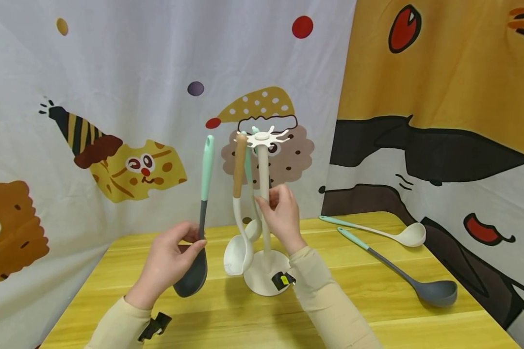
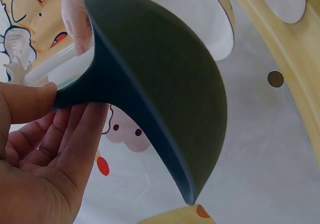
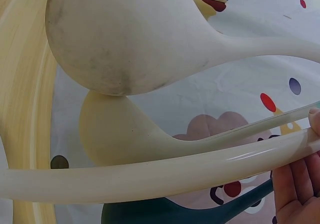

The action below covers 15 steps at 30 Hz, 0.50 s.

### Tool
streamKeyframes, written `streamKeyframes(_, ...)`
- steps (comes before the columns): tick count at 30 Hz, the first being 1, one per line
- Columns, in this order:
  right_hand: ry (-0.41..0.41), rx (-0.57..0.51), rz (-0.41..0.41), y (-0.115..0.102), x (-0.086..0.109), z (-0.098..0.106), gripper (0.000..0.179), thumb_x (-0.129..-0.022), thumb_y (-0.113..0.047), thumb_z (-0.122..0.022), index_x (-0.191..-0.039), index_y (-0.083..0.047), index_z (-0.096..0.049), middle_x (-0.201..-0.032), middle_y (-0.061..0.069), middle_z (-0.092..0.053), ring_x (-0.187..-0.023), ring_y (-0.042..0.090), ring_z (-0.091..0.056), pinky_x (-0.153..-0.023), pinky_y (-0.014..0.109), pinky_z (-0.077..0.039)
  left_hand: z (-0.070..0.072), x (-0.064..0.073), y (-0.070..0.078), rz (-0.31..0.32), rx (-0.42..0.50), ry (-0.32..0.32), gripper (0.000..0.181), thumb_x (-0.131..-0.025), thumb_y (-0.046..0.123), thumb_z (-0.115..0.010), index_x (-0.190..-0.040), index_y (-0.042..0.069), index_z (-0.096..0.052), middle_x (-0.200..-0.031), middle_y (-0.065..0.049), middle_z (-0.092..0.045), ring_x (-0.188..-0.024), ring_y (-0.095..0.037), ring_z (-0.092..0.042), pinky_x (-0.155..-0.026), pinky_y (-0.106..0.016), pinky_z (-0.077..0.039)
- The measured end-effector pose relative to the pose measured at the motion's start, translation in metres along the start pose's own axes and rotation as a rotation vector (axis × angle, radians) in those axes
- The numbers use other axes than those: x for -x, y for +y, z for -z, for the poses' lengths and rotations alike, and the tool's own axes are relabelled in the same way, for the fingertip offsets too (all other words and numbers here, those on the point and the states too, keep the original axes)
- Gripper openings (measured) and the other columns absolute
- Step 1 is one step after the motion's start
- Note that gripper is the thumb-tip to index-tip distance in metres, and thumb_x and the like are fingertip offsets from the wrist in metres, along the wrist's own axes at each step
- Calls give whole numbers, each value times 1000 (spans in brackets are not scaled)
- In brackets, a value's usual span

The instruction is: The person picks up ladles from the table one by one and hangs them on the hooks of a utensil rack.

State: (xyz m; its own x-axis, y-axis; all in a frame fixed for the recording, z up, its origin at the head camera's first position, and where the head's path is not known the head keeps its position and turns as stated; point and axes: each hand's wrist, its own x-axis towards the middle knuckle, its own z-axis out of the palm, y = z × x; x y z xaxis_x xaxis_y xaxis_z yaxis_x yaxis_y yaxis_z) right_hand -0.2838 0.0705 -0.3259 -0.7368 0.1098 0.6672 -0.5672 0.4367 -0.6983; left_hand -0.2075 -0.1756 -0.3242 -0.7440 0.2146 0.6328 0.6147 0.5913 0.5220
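Note:
My left hand (image 1: 170,257) pinches a dark grey ladle (image 1: 205,213) low on its shaft, near the bowl. Its mint handle points up, to the left of a white utensil stand (image 1: 265,232). In the left wrist view, the dark bowl (image 2: 160,69) fills the middle, thumb and fingers at its neck. My right hand (image 1: 284,215) grips the stand's pole (image 3: 150,176) about halfway up. From the stand hang a white ladle with a wooden handle (image 1: 240,167) and, behind it, a white utensil with a mint handle (image 1: 248,167). A dark utensil (image 3: 135,211) shows partly behind the pole.
At the right of the wooden table (image 1: 332,300) lie a white ladle (image 1: 412,235) and another dark grey ladle (image 1: 436,293), both with mint handles. A printed curtain (image 1: 157,58) hangs behind the table and along its right side.

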Motion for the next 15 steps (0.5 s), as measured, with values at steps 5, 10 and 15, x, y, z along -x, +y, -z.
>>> streamKeyframes(5,-7,-9,-5,0,0,0,22,-90,-12,-74,-93,-3,-53,-85,10,-55,-71,23,-56,-63,32,-51,-1,-1,4,-16,6,-11,23,-82,-6,-77,-96,10,-66,-85,3,-66,-79,-14,-65,-65,-22,-57)
streamKeyframes(10,-5,-2,1,1,-1,-1,23,-90,-12,-74,-93,-3,-53,-85,10,-55,-71,23,-56,-64,32,-51,-5,-2,8,-40,20,-18,24,-82,-5,-77,-95,11,-66,-85,4,-65,-78,-12,-65,-64,-22,-56)
streamKeyframes(15,-1,3,5,1,-1,-1,23,-90,-12,-74,-93,-3,-53,-84,10,-56,-70,23,-57,-64,32,-51,-10,-3,11,-72,45,-25,26,-80,-7,-78,-94,12,-66,-84,5,-65,-77,-11,-65,-62,-21,-56)
